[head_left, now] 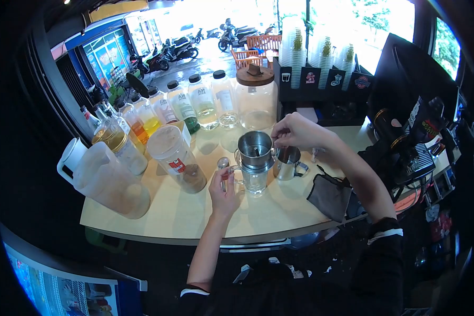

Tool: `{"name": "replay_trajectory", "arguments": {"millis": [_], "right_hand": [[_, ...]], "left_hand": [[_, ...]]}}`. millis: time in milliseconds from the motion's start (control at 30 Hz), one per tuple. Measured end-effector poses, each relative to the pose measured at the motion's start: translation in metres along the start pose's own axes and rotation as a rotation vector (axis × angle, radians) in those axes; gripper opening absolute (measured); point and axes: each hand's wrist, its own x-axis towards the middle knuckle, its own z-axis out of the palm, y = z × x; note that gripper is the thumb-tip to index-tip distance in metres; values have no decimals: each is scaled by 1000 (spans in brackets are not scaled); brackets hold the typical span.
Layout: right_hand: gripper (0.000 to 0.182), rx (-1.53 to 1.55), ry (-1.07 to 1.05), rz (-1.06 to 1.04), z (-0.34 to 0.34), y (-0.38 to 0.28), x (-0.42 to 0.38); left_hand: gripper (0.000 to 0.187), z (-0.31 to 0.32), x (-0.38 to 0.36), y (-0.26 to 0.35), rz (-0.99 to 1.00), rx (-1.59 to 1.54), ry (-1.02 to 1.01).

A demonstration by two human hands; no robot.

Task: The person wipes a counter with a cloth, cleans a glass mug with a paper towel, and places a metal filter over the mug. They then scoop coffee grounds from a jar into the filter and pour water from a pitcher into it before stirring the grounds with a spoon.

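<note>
A metal drip filter (pixel 255 150) sits on top of a clear glass mug (pixel 254 180) near the middle of the pale counter (pixel 279 210). My left hand (pixel 224 187) grips the mug's handle from the left. My right hand (pixel 297 131) hovers just right of the filter, fingers pinched on a thin tool that reaches down into the filter. A small steel pitcher (pixel 288 162) stands right beside the mug, below my right hand.
A plastic canister (pixel 176 158) with brown powder and a big translucent jug (pixel 108 181) stand at left. Syrup bottles (pixel 187 108) and a large glass jar (pixel 255 100) line the back. A grey cloth (pixel 330 195) lies at right. Cup stacks (pixel 321 55) stand behind.
</note>
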Motion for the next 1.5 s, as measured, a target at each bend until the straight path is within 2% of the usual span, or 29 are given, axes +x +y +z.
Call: {"name": "replay_trajectory", "arguments": {"millis": [167,367,433,533,667,733,767,800,833,867,933,967,1033,1067,1133,1267,1333,1367,1433,1467,1500], "right_hand": [[18,54,-6,-18,5,2,-3],[17,-29,19,-7,12,-9,-8],[28,55,46,69,17,-16,-11],[34,30,85,139,22,-25,-17],[34,5,160,74,33,-32,-21],[29,-119,91,213,28,-44,-22],[29,-119,92,211,24,-44,-21],[29,-176,127,139,18,-43,-19],[37,-232,162,66,12,-42,-17],[37,-233,162,64,11,-38,-12],[65,-295,128,-355,14,-27,-1],[65,-296,130,-353,16,-25,6],[78,-378,-135,-267,20,-30,24],[78,-378,-135,-266,18,-33,32],[88,-304,-408,-104,11,-41,46],[89,-421,-470,0,-1,-59,48],[92,-511,-419,229,-2,-74,46],[92,-512,-420,226,-3,-84,47],[91,-619,-542,439,-5,-98,49],[91,-619,-542,438,-3,-97,48],[87,-632,-456,411,0,-93,46]], "left_hand": [[16,0,0,4,-1,-11,-1],[15,0,0,2,-27,-22,-9],[15,0,-1,2,-30,-26,-7],[15,0,-1,3,-29,-32,-5],[15,0,-1,3,-64,-41,-2],[15,1,-2,2,-56,-38,-1],[15,0,-1,2,-47,-36,0],[15,0,-1,1,-45,-35,1],[15,0,-1,-1,-29,-37,0],[15,0,-1,-1,-14,-40,-1],[15,0,-1,-1,-20,-36,-3],[15,0,-1,0,-28,-33,-7],[16,0,-1,-2,-31,-36,-8],[16,0,-2,-3,-36,-36,-4],[15,0,-2,1,-37,-35,-3],[15,-1,-1,1,-24,-31,-13],[15,0,-1,0,-34,-35,-11],[15,0,-1,-1,-44,-40,-12],[15,-1,-1,-3,-33,-32,-13],[15,-1,-1,-4,-20,-26,-16],[15,-1,-1,-4,-21,-26,-17]]}}
